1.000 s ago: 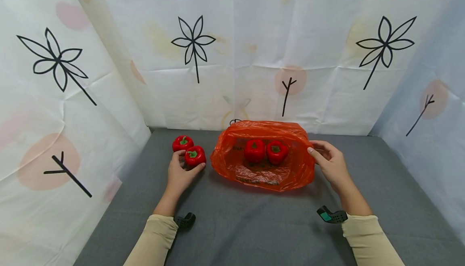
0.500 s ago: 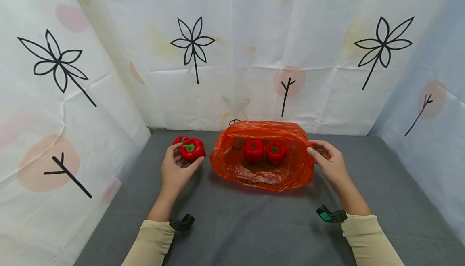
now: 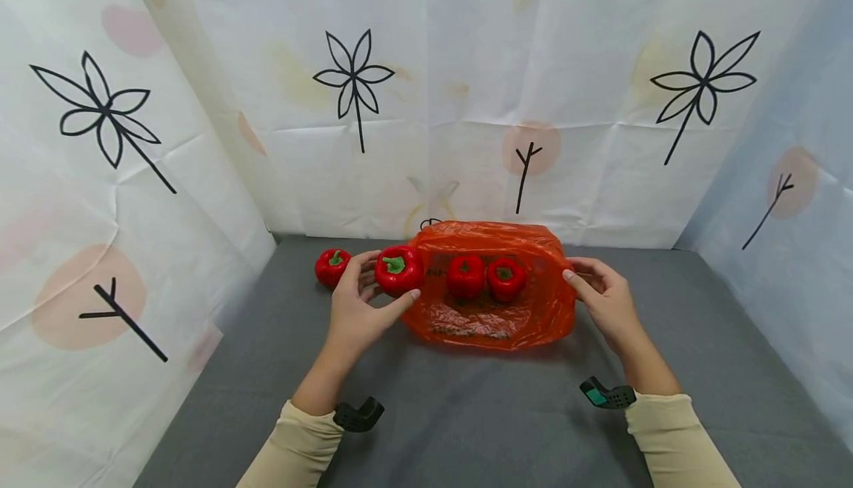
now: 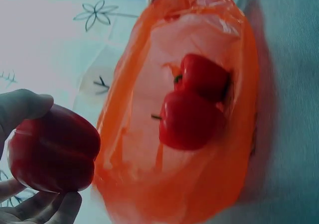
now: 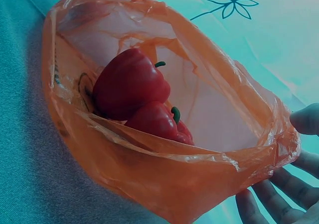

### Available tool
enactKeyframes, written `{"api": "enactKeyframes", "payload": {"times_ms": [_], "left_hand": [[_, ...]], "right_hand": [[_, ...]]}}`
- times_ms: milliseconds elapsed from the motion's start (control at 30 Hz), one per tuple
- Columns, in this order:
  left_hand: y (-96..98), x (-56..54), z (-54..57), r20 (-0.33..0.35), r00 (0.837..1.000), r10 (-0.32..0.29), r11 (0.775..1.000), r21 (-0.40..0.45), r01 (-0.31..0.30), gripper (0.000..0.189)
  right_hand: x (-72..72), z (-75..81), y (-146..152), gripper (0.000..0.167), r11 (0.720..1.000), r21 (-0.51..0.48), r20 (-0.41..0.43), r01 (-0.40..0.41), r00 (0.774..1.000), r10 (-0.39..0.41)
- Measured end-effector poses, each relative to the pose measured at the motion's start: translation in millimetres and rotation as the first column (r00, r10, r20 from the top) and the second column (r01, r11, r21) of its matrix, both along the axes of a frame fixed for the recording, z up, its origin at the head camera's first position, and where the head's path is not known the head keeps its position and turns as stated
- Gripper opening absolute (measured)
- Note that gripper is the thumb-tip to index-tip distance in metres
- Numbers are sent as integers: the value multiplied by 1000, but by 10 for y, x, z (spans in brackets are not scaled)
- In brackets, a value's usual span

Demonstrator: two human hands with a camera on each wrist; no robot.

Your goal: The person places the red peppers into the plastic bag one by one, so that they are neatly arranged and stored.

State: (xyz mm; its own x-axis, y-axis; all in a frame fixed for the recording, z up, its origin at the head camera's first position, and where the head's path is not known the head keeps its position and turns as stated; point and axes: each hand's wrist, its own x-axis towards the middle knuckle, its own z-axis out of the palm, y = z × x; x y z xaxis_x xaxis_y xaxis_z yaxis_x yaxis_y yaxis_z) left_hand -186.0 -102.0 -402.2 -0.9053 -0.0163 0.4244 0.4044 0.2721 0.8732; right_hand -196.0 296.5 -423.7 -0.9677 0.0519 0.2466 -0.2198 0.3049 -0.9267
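Head view showed one bag [image 3: 476, 331] holding two red peppers [image 3: 466, 278], a third pepper [image 3: 332, 268] outside. Left grip [image 3: 360, 309] pinched a fourth pepper [image 3: 399, 273], right grip [image 3: 608, 297] the bag's edge.

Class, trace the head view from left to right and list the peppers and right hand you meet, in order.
Lone pepper, held pepper in the left hand, first pepper inside the orange bag, second pepper inside it, right hand gripping the bag's edge.

The head view is bright, the wrist views dimmer and teal-tinted.
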Motion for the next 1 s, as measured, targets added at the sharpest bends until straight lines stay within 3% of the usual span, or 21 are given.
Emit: {"api": "enactKeyframes", "payload": {"times_ms": [267,367,533,733,1000], "left_hand": [[235,91,113,-42,997,-60,998,3,60,76],[334,83,100,-34,996,-81,997,-6,81,77],[540,43,-17,-2,991,-131,991,-24,131,75],[847,-50,-160,53,972,-230,971,-63,233,73],[1159,-171,-331,183,946,-269,949,-114,292,74]], "right_hand": [[-10,14,-1,43,1000,13,-5,2,1000,-2],[-6,18,-2,44,1000,19,-2,3,1000,-3],[12,7,-2,44,1000,20,6,6,1000,-6],[15,6,7,44,1000,9,5,10,1000,-10],[13,9,-1,43,1000,17,-3,0,1000,0]]}}
